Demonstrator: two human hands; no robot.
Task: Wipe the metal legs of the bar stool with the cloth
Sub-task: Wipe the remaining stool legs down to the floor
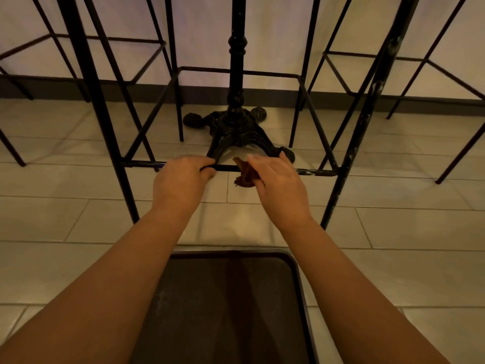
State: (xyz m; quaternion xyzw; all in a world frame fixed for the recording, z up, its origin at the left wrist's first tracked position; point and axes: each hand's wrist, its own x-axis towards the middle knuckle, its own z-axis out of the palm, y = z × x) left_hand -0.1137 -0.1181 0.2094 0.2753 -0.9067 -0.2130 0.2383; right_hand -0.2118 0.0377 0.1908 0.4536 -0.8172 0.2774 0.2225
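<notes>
The bar stool's black metal frame fills the middle of the view, with its front legs [351, 153] slanting down to the tiled floor and a low front crossbar [315, 172] joining them. My left hand [181, 179] is closed around that crossbar left of centre. My right hand [278, 185] holds a small brown cloth [244, 172] bunched against the same bar, just right of my left hand. The cloth hangs partly below the bar. The bar section under both hands is hidden.
A black cast-iron table pedestal [237, 127] with clawed feet stands just behind the crossbar. Other black stool frames [147, 64] stand left and right against the pale wall. A dark tray-like surface [228, 306] lies below my forearms. The floor is pale tile.
</notes>
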